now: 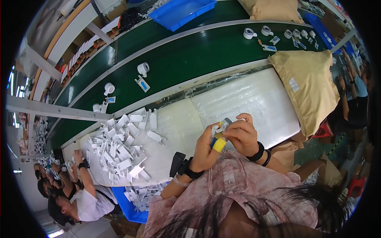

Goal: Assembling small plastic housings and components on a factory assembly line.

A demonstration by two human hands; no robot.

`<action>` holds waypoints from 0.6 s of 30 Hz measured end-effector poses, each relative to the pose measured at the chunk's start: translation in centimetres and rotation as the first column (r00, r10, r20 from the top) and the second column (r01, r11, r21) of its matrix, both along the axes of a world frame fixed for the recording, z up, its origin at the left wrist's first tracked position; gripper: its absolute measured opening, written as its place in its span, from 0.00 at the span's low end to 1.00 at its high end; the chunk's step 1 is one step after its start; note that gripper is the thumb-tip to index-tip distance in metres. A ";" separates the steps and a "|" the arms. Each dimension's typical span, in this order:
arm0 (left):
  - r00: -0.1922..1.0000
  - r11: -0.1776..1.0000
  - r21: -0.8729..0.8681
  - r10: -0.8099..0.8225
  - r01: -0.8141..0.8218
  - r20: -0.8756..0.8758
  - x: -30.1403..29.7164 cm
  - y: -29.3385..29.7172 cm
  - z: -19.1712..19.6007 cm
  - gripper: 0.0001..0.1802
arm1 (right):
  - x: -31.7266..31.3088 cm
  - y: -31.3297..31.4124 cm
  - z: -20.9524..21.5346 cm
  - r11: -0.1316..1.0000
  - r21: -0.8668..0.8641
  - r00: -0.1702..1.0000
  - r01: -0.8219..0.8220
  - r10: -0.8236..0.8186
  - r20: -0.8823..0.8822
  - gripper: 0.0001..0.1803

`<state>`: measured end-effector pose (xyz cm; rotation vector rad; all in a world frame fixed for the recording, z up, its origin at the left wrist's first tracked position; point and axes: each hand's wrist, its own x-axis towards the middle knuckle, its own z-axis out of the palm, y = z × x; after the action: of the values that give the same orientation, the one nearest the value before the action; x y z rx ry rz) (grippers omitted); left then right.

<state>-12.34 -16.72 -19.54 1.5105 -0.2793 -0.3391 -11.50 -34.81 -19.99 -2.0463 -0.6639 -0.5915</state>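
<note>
My left hand (208,143) is closed around a small white plastic part (216,130), held close to my chest at the table's near edge. A yellow wrap (219,144) shows around one of its fingers. The fingers of my right hand (243,135) pinch at the same part from the other side, by a curved grey piece (227,120) at its top. Fingers hide much of the part, so its exact kind is unclear. To the left on the table lies a loose heap of white plastic pieces (119,146), with a few apart at its right side.
Beyond the table runs a green conveyor belt (186,59) carrying white round parts (143,69) with small flat pieces. A blue tray (182,14) stands farther back. A brown paper sack (305,85) lies right; a blue bin (137,214) sits below left. Co-workers sit at both sides.
</note>
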 end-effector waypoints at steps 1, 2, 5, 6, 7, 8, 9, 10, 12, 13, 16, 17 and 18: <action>1.000 1.000 0.002 0.011 -0.011 0.009 -0.1 0.0 -0.3 0.24 | 0.0 0.0 -0.1 1.000 0.002 1.000 -0.004 0.004 0.000 0.13; 1.000 1.000 0.004 0.019 -0.019 0.018 -0.2 0.0 -0.5 0.24 | 0.0 0.0 -0.1 1.000 -0.002 1.000 -0.007 0.007 0.003 0.13; 0.999 0.999 -0.031 0.015 -0.017 -0.036 -0.4 0.1 -0.8 0.24 | -0.1 0.1 -0.3 1.000 -0.004 1.000 -0.011 0.011 0.005 0.13; 0.999 0.999 -0.031 0.016 -0.018 -0.038 -0.4 0.1 -0.8 0.24 | 0.0 0.2 -0.3 1.000 -0.002 1.000 -0.010 0.010 0.005 0.13; 1.000 1.000 -0.026 0.015 -0.016 -0.013 -0.4 0.1 -0.8 0.21 | 0.0 0.2 -0.4 1.000 -0.002 1.000 -0.011 0.011 0.003 0.13; 1.000 1.000 -0.021 0.015 -0.015 0.012 -0.5 0.1 -0.8 0.19 | 0.0 0.2 -0.4 1.000 -0.005 1.000 -0.011 0.011 0.008 0.12; 1.000 1.000 -0.021 0.016 -0.016 0.010 -0.5 0.1 -0.9 0.19 | 0.0 0.2 -0.4 1.000 -0.009 1.000 -0.012 0.012 0.013 0.12; 0.999 0.999 -0.025 0.033 -0.033 0.018 -0.5 0.0 -1.2 0.19 | 0.0 0.3 -0.4 1.000 -0.009 1.000 -0.012 0.012 0.011 0.12; 0.999 0.998 -0.029 0.049 -0.049 0.023 -0.5 -0.1 -1.4 0.19 | -0.1 0.5 -0.2 0.999 -0.030 0.999 0.020 -0.019 0.030 0.12; 0.998 0.998 -0.036 0.060 -0.060 0.011 -0.5 -0.2 -1.4 0.20 | -0.1 0.4 -0.1 0.999 -0.031 0.999 0.020 -0.019 0.028 0.12; 0.997 0.997 -0.038 0.074 -0.073 0.018 -0.3 -0.3 -1.4 0.20 | -0.1 0.4 -0.1 0.999 -0.054 1.000 0.007 -0.005 0.030 0.11; 0.996 0.996 -0.029 0.080 -0.079 0.039 -0.3 -0.3 -1.3 0.19 | -0.2 0.5 0.0 0.999 -0.049 1.000 0.016 -0.015 0.024 0.12; 0.996 0.996 -0.029 0.080 -0.079 0.035 -0.2 -0.3 -1.3 0.19 | -0.2 0.6 0.1 0.999 -0.043 1.000 0.025 -0.025 0.018 0.13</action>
<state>-12.56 -17.04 -20.84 1.4974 -0.2511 -0.2439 -11.70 -34.18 -19.91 -2.0948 -0.6676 -0.6147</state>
